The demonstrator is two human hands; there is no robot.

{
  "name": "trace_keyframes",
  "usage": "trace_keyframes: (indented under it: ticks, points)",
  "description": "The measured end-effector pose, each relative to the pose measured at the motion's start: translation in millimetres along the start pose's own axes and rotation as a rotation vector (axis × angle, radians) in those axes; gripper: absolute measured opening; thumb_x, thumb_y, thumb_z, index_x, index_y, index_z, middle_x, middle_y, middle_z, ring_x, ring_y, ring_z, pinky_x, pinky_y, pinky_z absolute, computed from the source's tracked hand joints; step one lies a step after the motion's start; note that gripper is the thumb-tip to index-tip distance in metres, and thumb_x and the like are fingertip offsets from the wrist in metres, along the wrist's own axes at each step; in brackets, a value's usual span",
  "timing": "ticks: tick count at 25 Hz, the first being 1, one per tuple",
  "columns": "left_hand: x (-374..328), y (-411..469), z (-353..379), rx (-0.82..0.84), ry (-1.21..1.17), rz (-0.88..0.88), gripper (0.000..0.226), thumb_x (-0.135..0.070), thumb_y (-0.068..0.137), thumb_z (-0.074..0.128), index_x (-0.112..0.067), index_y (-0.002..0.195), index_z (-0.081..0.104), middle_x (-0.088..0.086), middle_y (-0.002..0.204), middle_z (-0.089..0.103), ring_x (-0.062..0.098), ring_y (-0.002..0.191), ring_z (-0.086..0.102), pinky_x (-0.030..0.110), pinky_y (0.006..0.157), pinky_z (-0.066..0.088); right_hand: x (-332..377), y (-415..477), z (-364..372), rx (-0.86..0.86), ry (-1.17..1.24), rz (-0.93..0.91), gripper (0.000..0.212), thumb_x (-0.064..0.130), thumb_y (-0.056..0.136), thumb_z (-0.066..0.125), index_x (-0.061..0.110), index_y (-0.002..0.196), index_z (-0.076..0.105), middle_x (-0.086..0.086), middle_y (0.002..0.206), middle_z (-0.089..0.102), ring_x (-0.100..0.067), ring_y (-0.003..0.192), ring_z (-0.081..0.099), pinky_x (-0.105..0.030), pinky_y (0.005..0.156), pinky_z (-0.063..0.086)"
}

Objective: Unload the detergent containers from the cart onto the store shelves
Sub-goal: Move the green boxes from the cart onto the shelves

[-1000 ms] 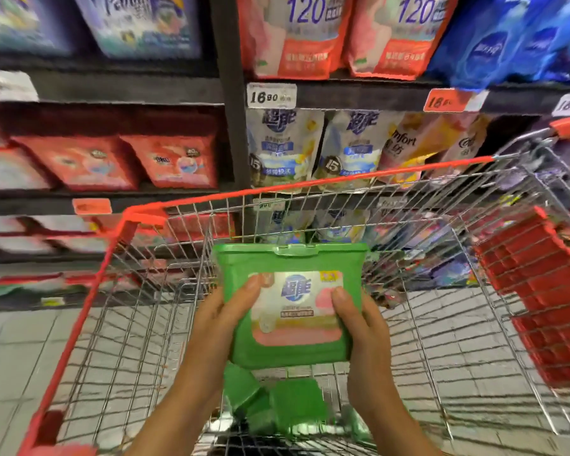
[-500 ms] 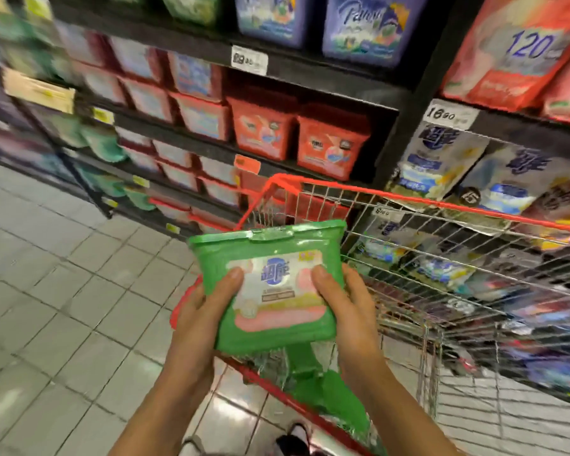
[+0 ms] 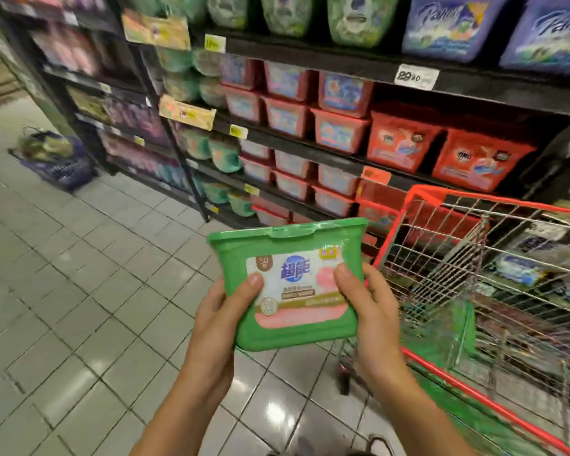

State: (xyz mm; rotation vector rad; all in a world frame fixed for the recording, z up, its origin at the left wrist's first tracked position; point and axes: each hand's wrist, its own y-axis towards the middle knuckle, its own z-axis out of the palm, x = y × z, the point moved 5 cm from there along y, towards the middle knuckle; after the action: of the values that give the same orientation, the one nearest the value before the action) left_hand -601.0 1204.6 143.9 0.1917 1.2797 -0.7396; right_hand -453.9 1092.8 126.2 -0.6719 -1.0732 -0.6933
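My left hand (image 3: 222, 319) and right hand (image 3: 371, 311) grip the green detergent container (image 3: 290, 287) by its two sides, thumbs pressed onto the label and the other fingers curled behind it where I cannot see them. I hold it in the air in front of my chest, lid edge up, over the floor and just to the left of the cart (image 3: 494, 195), touching neither cart nor shelf. So this tub is out of the cart but not yet placed, and I judge the job only partly done: through the wire mesh I make out blurred green shapes (image 3: 441, 327) low in the basket, most likely more of the same tubs waiting. Under me is a glossy grey tiled floor (image 3: 79, 291) that catches the ceiling lights. Beyond it stand the dark store shelves (image 3: 310, 57), packed with red tubs (image 3: 405, 143), purple tubs (image 3: 451, 24) up top, and green tubs (image 3: 224, 156) further left, which look like the right home for mine. Far down the aisle a loaded shopping basket (image 3: 55, 159) sits on the floor beside the shelving.
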Motion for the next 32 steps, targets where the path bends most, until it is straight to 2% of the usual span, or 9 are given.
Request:
trace_keyframes:
  ticks: [4,8,14,18,23,26,29,32]
  points:
    - [-21.8,16.3,-38.3,-0.029,-0.034,0.029,0.05,-0.036,0.065,0.07,-0.011,0.108,0.07,0.013,0.1,0.075,0.021,0.083,0.074,0.024,0.063,0.057,-7.7,6.9,45.5,0.031,-0.004,-0.007,0.044,0.03,0.072,0.07,0.006,0.108,0.063,-0.002,0.082,0.075,-0.014,0.069,0.071,-0.019,0.055,0.052]
    - [-38.0,48.0,-58.9,-0.02,-0.05,0.031,0.048,-0.035,0.07,0.072,-0.012,0.112,0.07,0.013,0.103,0.075,0.022,0.086,0.074,0.025,0.063,0.057,-12.0,34.5,80.0,0.045,-0.027,-0.013,0.042,0.031,0.071,0.07,0.011,0.107,0.063,0.001,0.081,0.076,-0.012,0.068,0.071,-0.018,0.055,0.052]
    - [-81.7,144.6,-82.5,0.028,-0.063,0.04,0.044,-0.035,0.074,0.074,-0.014,0.113,0.07,0.013,0.106,0.074,0.027,0.093,0.073,0.028,0.066,0.059,-12.9,119.4,140.1,0.042,-0.017,-0.049,0.043,0.033,0.073,0.071,0.012,0.11,0.063,-0.003,0.09,0.076,-0.015,0.075,0.073,-0.019,0.059,0.054]
    - [-128.5,219.5,-81.9,0.074,-0.067,0.079,0.053,-0.035,0.067,0.079,-0.011,0.114,0.069,0.014,0.106,0.074,0.027,0.091,0.073,0.029,0.065,0.059,8.2,190.2,183.5,0.068,-0.004,-0.08,0.046,0.032,0.074,0.074,0.011,0.114,0.061,-0.007,0.093,0.076,-0.021,0.078,0.073,-0.024,0.06,0.056]
    - [-185.1,300.5,-74.1,0.155,-0.12,0.176,0.044,-0.028,0.076,0.074,-0.008,0.115,0.068,0.017,0.109,0.072,0.031,0.096,0.072,0.031,0.068,0.059,50.9,260.1,229.9,0.074,-0.004,-0.176,0.049,0.033,0.075,0.074,0.014,0.117,0.059,-0.007,0.097,0.076,-0.023,0.08,0.074,-0.024,0.059,0.056]
    - [-214.4,345.8,-68.7,0.218,-0.151,0.194,0.05,-0.031,0.075,0.069,-0.007,0.118,0.065,0.019,0.11,0.071,0.034,0.097,0.071,0.034,0.069,0.06,71.0,293.5,253.9,0.054,0.009,-0.241,0.051,0.035,0.075,0.073,0.016,0.12,0.057,-0.006,0.099,0.075,-0.025,0.084,0.074,-0.025,0.061,0.057]
    - [-249.4,395.0,-68.5,0.287,-0.168,0.221,0.05,-0.03,0.072,0.074,-0.009,0.117,0.066,0.019,0.109,0.072,0.033,0.094,0.072,0.037,0.068,0.06,86.1,327.2,284.3,0.01,0.01,-0.321,0.058,0.034,0.073,0.078,0.015,0.122,0.055,-0.004,0.099,0.075,-0.023,0.085,0.074,-0.025,0.062,0.057]
    - [-284.4,443.0,-70.7,0.356,-0.16,0.267,0.051,-0.031,0.071,0.076,-0.01,0.116,0.067,0.018,0.109,0.072,0.032,0.095,0.072,0.039,0.07,0.061,101.1,362.6,315.6,-0.03,0.033,-0.408,0.055,0.031,0.073,0.071,0.013,0.121,0.054,-0.002,0.094,0.076,-0.018,0.08,0.074,-0.022,0.059,0.056]
